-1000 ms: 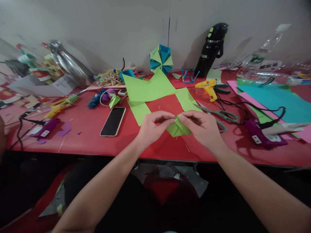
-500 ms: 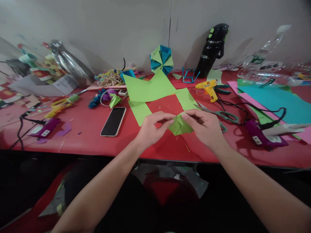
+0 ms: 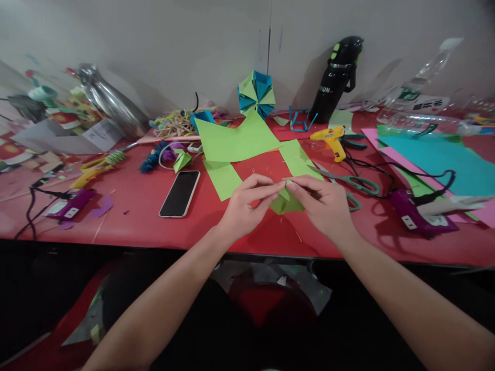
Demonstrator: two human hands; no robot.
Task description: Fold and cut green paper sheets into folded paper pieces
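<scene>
Between my two hands, just above the red table (image 3: pixel 139 232), is a small folded piece of green paper (image 3: pixel 286 204). My left hand (image 3: pixel 249 203) pinches its upper left edge with thumb and forefinger. From the other side, my right hand (image 3: pixel 324 203) grips the top of the same paper, its fingertips almost meeting the left ones. The fingers hide part of the folds. Behind the hands lie a large green sheet (image 3: pixel 235 139) and green strips (image 3: pixel 221 178). Grey-handled scissors (image 3: pixel 358 184) rest beside my right hand.
A phone (image 3: pixel 180 194) lies to the left. A yellow glue gun (image 3: pixel 330 141) and a black bottle (image 3: pixel 336 80) stand behind on the right. Coloured sheets (image 3: pixel 433 159) and a purple power strip (image 3: pixel 421 214) lie right. A blue-green paper ball (image 3: pixel 256 95) is by the wall.
My left hand has shifted right along the folded paper, its fingertips now close to my right hand's. Both hands keep hold, and more of the paper's top is covered.
</scene>
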